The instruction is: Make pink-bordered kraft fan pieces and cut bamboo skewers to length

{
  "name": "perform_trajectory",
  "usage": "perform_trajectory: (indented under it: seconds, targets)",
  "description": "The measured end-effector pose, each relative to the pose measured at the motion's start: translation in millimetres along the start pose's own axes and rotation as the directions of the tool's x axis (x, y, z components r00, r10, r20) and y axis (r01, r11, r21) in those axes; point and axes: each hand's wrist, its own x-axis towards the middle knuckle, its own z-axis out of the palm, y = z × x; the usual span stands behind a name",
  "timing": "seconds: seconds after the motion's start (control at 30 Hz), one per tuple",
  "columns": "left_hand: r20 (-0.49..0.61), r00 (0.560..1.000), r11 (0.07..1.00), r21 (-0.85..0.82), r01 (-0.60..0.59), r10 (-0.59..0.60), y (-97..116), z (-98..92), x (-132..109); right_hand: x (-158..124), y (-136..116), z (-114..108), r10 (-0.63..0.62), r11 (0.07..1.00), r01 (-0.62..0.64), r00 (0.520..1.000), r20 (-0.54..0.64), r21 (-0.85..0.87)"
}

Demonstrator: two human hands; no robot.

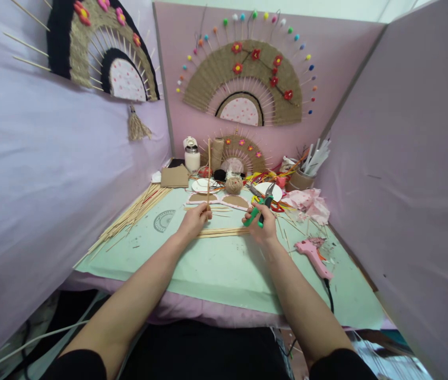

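Observation:
My left hand [197, 220] is closed around the lower part of a thin wooden stick bundle [209, 171], which stands upright above the table. In my right hand [264, 226] is a pair of green-handled pliers [266, 203], jaws pointing up and away from me. Between and below the hands, a row of wooden sticks [224, 232] lies crosswise on the table. Shorter sticks [218, 210] lie just beyond the left hand. Past them rest two half-round cardboard pieces [235, 201] with pale edging.
A long stick pile [129, 214] and a printed protractor [164, 220] are at left. A pink glue gun [314, 257] with a black cord lies at right. Behind stand a twine ball [234, 184], a white bottle [192, 158] and a glue-stick holder [301, 180]. Fan decorations [243, 79] hang on the walls.

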Motion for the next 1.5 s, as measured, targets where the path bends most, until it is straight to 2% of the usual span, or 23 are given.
perform_trajectory:
  seconds: [0.13,0.4,0.87,1.23,1.5]
  targets:
    - [-0.027,1.000,1.000,0.011,0.003,-0.003,-3.1,-0.1,1.0,-0.7,0.3,1.0,-0.008,1.000,0.008,1.000,-0.008,-0.003]
    - [-0.002,1.000,0.996,0.090,-0.015,0.015,2.7,-1.0,0.5,-2.7,-0.7,2.8,-0.020,0.999,0.020,1.000,-0.007,-0.026]
    - [-0.012,0.998,0.999,0.011,-0.053,0.053,0.5,-1.1,-0.7,-1.8,-1.1,1.5,-0.025,1.000,0.025,1.000,0.001,0.007]
    - [-0.055,0.998,0.997,-0.076,0.021,-0.026,-2.6,2.1,-0.4,-3.9,-1.2,3.0,-0.026,1.000,0.026,1.000,0.007,-0.010]
    - [-0.031,0.999,0.993,-0.113,0.027,-0.030,-4.1,1.9,-1.2,-5.6,2.6,5.3,-0.055,0.993,0.058,0.998,0.032,-0.103]
